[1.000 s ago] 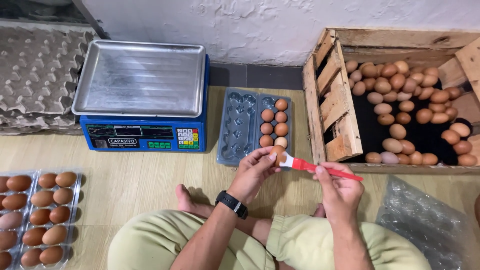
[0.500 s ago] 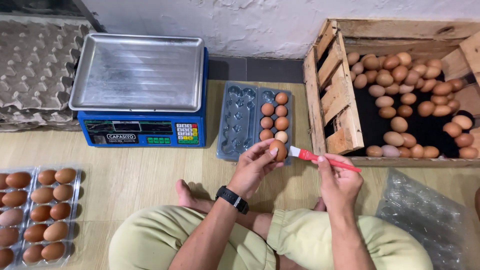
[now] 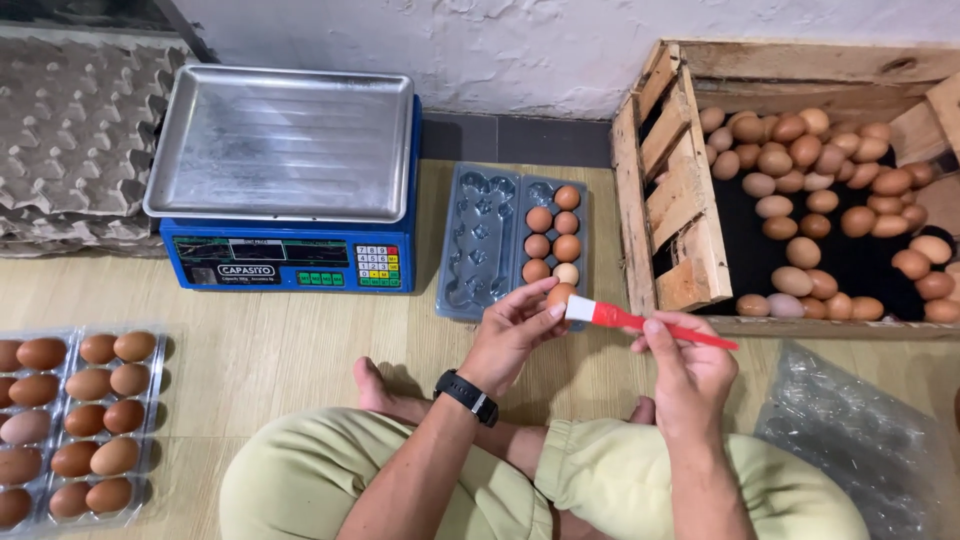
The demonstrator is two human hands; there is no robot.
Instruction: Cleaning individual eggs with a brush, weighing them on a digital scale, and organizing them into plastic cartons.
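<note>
My left hand (image 3: 512,332), with a black watch on its wrist, holds a brown egg (image 3: 559,296) by the fingertips. My right hand (image 3: 686,372) grips a red-handled brush (image 3: 640,322) whose white bristles touch the egg. Just beyond the egg lies an open clear plastic egg carton (image 3: 490,240) on the floor, with several brown eggs in its right-hand side. A wooden crate (image 3: 668,180) full of brown eggs stands to the right.
A blue weighing scale with a steel pan (image 3: 285,140) stands at the upper left beside a stack of grey pulp egg trays (image 3: 70,130). A filled clear carton (image 3: 75,425) lies lower left. Empty clear cartons (image 3: 860,440) lie lower right. My crossed legs fill the bottom.
Both hands, the egg and the brush shifted a little up and right, closer to the open carton. The brush stays against the egg.
</note>
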